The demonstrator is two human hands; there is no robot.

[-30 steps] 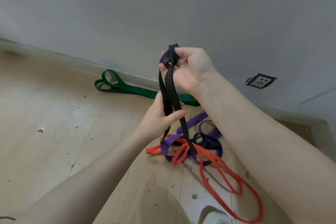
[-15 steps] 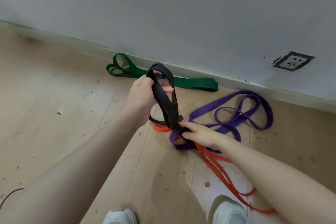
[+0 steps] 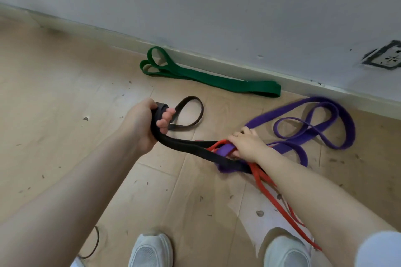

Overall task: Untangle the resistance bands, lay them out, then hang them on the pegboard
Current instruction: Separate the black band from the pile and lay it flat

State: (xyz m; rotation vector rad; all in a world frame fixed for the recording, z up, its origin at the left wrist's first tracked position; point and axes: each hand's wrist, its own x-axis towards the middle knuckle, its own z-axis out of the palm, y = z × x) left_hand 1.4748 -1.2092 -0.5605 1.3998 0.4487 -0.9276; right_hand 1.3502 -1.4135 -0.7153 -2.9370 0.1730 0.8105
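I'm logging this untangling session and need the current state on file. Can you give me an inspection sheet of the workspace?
Surface: wood-look floor, dusty, scattered with small debris.
Job's things: green band lies apart along the baseboard; black band, purple band and red band are still knotted together.
Clutter: debris flecks only.
Grippers: left hand grips the black band; right hand grips the knot, on purple and red.
Cables: thin dark wire by the left shoe.
Surroundings: grey wall, wall socket, white shoes; no pegboard seen.
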